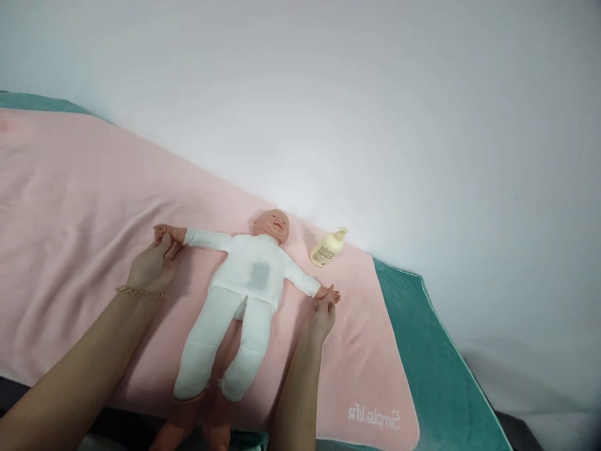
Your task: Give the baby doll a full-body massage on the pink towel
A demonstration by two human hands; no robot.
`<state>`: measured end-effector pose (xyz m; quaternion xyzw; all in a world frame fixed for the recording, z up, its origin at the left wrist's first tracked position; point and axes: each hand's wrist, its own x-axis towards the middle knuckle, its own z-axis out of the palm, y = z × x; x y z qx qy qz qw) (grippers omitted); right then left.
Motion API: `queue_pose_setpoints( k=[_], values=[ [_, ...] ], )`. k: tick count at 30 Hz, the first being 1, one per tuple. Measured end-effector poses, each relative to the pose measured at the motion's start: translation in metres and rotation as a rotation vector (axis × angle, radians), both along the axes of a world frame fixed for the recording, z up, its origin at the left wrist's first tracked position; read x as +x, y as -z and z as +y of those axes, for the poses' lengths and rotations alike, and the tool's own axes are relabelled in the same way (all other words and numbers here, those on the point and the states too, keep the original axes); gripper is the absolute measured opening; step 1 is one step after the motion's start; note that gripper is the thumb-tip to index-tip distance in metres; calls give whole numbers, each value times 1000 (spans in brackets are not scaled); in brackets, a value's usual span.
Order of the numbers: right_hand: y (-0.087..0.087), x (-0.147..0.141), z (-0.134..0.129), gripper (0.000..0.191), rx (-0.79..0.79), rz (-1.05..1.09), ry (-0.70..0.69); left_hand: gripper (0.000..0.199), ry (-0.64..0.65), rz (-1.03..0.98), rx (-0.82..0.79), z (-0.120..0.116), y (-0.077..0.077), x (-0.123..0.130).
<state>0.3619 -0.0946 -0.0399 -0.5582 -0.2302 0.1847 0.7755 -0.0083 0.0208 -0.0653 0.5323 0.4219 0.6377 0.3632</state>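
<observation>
A baby doll (244,269) with a white cloth body lies on its back, its arms stretched out to both sides. My left hand (153,266), with a beaded bracelet at the wrist, has its fingers closed around the doll's hand on the left. On the other side, my right hand (323,318) grips the doll's other hand between thumb and fingers. A pale yellow pump bottle (327,248) stands near the doll's head, to the right. The doll's feet hang toward the near edge.
Beneath the doll spreads a pink blanket (94,207) with white lettering in its near right corner. A green cover (432,351) shows under it at the right. Behind rises a plain white wall (375,125).
</observation>
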Motion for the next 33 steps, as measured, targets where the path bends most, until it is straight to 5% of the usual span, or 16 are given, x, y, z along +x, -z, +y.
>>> queue_pose_setpoints(
  k=[3, 7, 13, 17, 21, 33],
  values=[
    [0, 0, 0, 57, -21, -19, 3, 48, -95, -304, -168, -11, -10, 10],
    [-14, -9, -4, 58, -40, -61, -1, 44, -250, -221, -231, -33, -37, 26],
    [-41, -53, -13, 52, 37, -313, -11, 31, -172, 88, 104, -63, -70, 60],
    [-38, -74, -14, 35, 119, -637, -91, 21, 43, 405, 422, -71, -72, 76],
    [-33, -78, -12, 24, 192, -975, -232, 23, 189, 581, 575, -67, -67, 81],
    [-39, -84, -13, 22, 119, -1062, -358, 25, 223, 641, 667, -63, -64, 89]
  ],
)
